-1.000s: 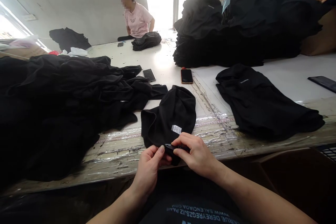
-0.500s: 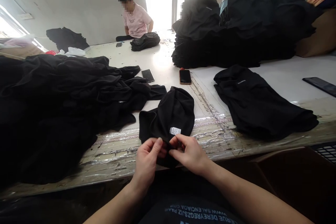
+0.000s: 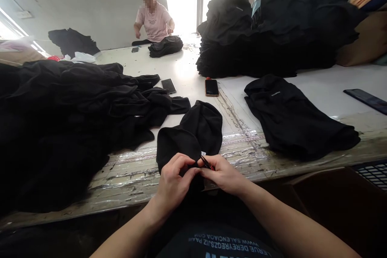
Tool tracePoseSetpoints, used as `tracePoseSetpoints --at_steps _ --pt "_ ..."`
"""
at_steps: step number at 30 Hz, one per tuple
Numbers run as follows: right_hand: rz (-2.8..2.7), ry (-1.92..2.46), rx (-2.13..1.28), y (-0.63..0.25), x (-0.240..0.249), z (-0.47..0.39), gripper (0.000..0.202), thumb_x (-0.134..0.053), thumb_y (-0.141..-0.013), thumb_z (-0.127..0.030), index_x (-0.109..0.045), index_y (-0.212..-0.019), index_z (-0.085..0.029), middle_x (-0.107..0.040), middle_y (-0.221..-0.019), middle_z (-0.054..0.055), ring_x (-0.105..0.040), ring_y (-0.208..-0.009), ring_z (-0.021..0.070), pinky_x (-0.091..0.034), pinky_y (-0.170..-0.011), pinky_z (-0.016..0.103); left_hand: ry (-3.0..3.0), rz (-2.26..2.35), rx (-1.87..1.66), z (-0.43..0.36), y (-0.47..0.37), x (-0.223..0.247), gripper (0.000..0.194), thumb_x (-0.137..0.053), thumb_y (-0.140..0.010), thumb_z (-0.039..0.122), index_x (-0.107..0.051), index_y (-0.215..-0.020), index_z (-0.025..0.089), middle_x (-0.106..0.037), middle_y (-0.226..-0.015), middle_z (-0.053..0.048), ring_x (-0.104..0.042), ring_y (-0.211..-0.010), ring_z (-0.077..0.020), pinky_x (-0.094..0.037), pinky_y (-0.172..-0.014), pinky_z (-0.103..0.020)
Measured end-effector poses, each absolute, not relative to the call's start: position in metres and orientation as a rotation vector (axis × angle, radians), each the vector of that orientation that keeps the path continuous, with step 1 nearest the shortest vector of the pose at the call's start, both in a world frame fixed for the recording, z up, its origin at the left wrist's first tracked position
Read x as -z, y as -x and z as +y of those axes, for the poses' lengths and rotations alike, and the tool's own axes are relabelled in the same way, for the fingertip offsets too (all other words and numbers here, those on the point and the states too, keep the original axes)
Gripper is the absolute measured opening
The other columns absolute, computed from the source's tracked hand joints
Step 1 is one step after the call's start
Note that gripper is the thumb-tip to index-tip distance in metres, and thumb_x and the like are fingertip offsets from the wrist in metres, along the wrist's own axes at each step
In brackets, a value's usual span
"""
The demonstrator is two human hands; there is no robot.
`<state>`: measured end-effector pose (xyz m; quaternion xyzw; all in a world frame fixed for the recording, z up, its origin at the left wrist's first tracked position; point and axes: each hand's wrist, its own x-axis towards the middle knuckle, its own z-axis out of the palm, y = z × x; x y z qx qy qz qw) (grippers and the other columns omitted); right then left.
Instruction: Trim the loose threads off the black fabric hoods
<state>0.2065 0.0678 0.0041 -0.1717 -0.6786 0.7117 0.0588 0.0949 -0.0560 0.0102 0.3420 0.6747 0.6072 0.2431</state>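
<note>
Hand, left [image 3: 176,179]: bare, thumb and fingers pinched together on the near part of a black garment [image 3: 208,123].

Hand, right [image 3: 225,175]: bare, holding dark snips [image 3: 206,163] with a touch of red, its fingertips meeting those of the left at the cloth.

Black garment: 1, spread at the front edge of the bench [image 3: 187,68], its rounded end pointing away from the hands; 1 white tag [image 3: 203,153] partly showing just beyond the right fingers.

Left side: 1 large loose heap of black clothes [image 3: 69,109], reaching close to the garment.

Right side: 1 folded black piece [image 3: 296,123] with a small pale mark, lying flat, apart from the garment.

Beyond the garment: 1 silver-edged phone [image 3: 168,86]; to its right, 1 orange-edged phone [image 3: 211,88]. Far right, 1 flat dark device [image 3: 365,100], type unclear.

Back right: 1 tall stack of black clothes [image 3: 266,48], beside a brown container [image 3: 361,40].

Far side: 1 person [image 3: 154,24] in a pink shirt, behind a small black pile [image 3: 165,46]; 1 more dark pile [image 3: 72,43] at back left.
</note>
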Motion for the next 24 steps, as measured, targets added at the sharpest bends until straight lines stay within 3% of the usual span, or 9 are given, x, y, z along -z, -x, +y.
tracePoseSetpoints --at_steps 2,6,10,15,18,20,22,24 --pt "-2.063 0.544 -2.187 -0.208 -0.003 0.07 0.01 -0.058 -0.076 -0.022 -0.06 -0.071 -0.014 -0.041 -0.054 -0.006 -0.033 -0.046 0.0045 -0.026 -0.042 0.017 -0.888 1.827 -1.612 -0.054 -0.093 -0.009 0.004 -0.075 -0.068 0.022 -0.073 -0.069 0.02 -0.063 -0.07 -0.004 -0.053 -0.065 -0.0153 -0.04 -0.062 -0.023" --pt "-1.881 0.644 -2.469 -0.211 0.001 0.072 0.009 -0.06 -0.074 -0.024 -0.06 -0.077 -0.015 -0.04 -0.048 -0.009 -0.031 -0.038 0.0031 -0.023 -0.036 0.016 -0.622 1.636 -1.504 -0.051 -0.088 -0.003 0.025 -0.07 -0.074 0.036 -0.065 -0.062 0.015 -0.055 -0.053 0.0 -0.05 -0.05 -0.0109 -0.039 -0.05 -0.02" --pt "-1.72 0.657 -2.636 -0.212 0.005 0.072 0.012 -0.062 -0.073 -0.025 -0.06 -0.078 -0.014 -0.042 -0.046 -0.009 -0.028 -0.033 0.0015 -0.02 -0.033 0.015 -0.428 1.492 -1.536 -0.049 -0.087 0.007 0.033 -0.068 -0.074 0.043 -0.059 -0.064 0.014 -0.052 -0.054 0.002 -0.048 -0.044 -0.0079 -0.039 -0.045 -0.018" --pt "-1.762 0.7 -2.605 -0.211 0.007 0.073 0.015 -0.061 -0.074 -0.028 -0.06 -0.081 -0.015 -0.04 -0.047 -0.01 -0.027 -0.033 0.002 -0.02 -0.033 0.015 -0.478 1.524 -1.548 -0.052 -0.09 0.01 0.034 -0.063 -0.079 0.046 -0.058 -0.07 0.014 -0.055 -0.059 0.001 -0.052 -0.047 -0.0086 -0.043 -0.047 -0.018" --pt "-2.081 0.713 -2.21 -0.212 0.003 0.073 0.011 -0.056 -0.077 -0.024 -0.061 -0.084 -0.016 -0.048 -0.055 -0.006 -0.04 -0.043 0.0062 -0.035 -0.041 0.019 -0.493 1.559 -1.557 -0.052 -0.091 0.009 0.033 -0.062 -0.08 0.046 -0.058 -0.072 0.014 -0.055 -0.06 0.001 -0.055 -0.049 -0.01 -0.045 -0.049 -0.02" --pt "-2.295 0.677 -1.684 -0.216 -0.003 0.073 0.018 -0.057 -0.076 -0.018 -0.062 -0.094 -0.017 -0.059 -0.076 0.001 -0.056 -0.066 0.0127 -0.047 -0.06 0.025 -0.48 1.571 -1.57 -0.051 -0.093 0.008 0.032 -0.061 -0.08 0.046 -0.058 -0.074 0.014 -0.056 -0.061 0.001 -0.057 -0.052 -0.0113 -0.048 -0.05 -0.021" --pt "-2.406 0.628 -1.22 -0.221 -0.011 0.072 0.028 -0.06 -0.076 -0.016 -0.06 -0.104 -0.017 -0.06 -0.095 0.005 -0.058 -0.086 0.0179 -0.048 -0.075 0.031 -0.48 1.584 -1.578 -0.05 -0.096 0.007 0.031 -0.061 -0.081 0.045 -0.057 -0.076 0.014 -0.058 -0.063 0.0 -0.059 -0.055 -0.0124 -0.049 -0.053 -0.022" --pt "-2.493 0.582 -0.952 -0.228 -0.018 0.069 0.026 -0.059 -0.08 -0.018 -0.06 -0.105 -0.018 -0.059 -0.097 0.006 -0.058 -0.084 0.0186 -0.048 -0.074 0.032 -0.51 1.612 -1.58 -0.049 -0.1 0.006 0.03 -0.06 -0.082 0.044 -0.058 -0.076 0.015 -0.059 -0.064 0.0 -0.06 -0.058 -0.0131 -0.05 -0.055 -0.023"
